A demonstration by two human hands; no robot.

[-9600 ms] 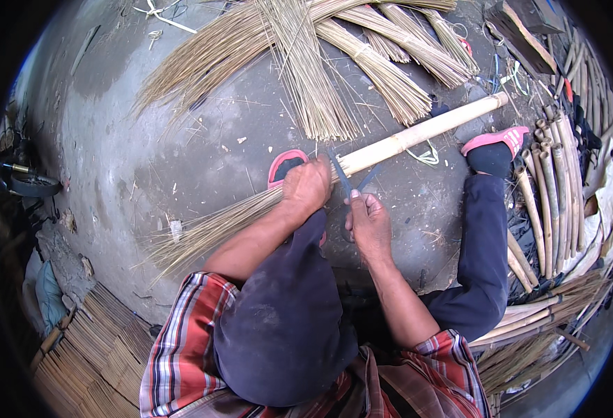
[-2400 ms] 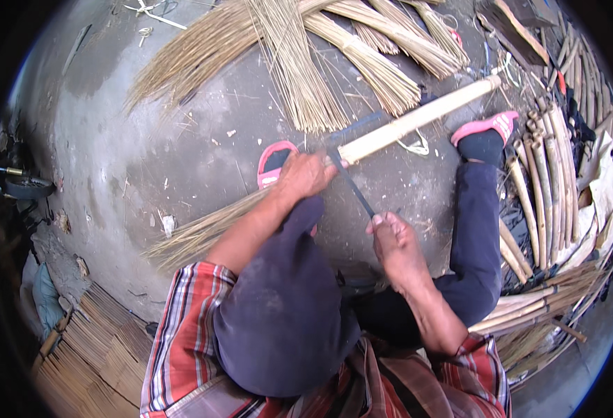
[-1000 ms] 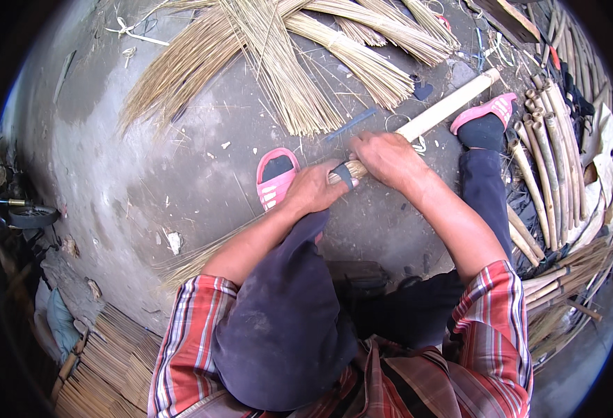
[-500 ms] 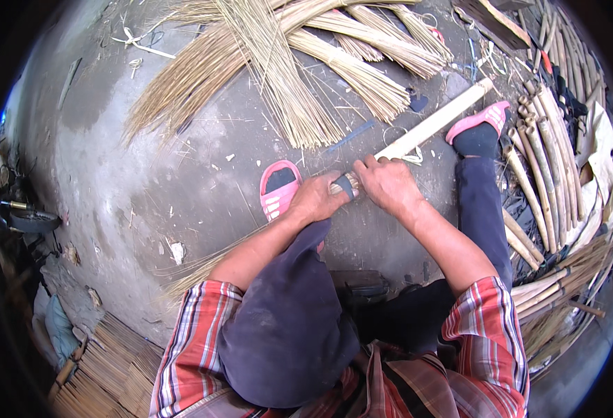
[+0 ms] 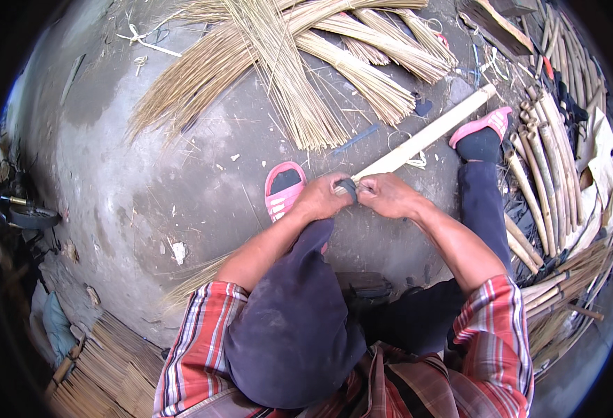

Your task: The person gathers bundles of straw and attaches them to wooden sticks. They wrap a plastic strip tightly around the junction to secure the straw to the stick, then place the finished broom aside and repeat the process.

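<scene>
My left hand (image 5: pixel 324 198) is closed around the bound neck of a stick broom, and a dark band (image 5: pixel 349 188) wraps the neck beside the thumb. The broom's pale, straight pole (image 5: pixel 437 131) slants away to the upper right. Its thin bristles (image 5: pixel 198 279) come out beneath my left forearm, by the raised knee. Close against the band, my right hand (image 5: pixel 392 196) is clenched with thumb and fingers pinched together, seemingly on the dark strip's end. What lies inside that pinch is mostly hidden.
Bundles of thin sticks (image 5: pixel 299 97) lie crossed on the concrete floor ahead. Cut poles (image 5: pixel 546 174) are stacked at right, beside a pink slipper (image 5: pixel 484 129) on my foot. Another pink slipper (image 5: pixel 285 191) is near my left hand. More sticks (image 5: pixel 104 376) lie at lower left.
My right hand has come off the pole and turned, now pinched beside the dark band. My left hand keeps its hold on the broom's neck.
</scene>
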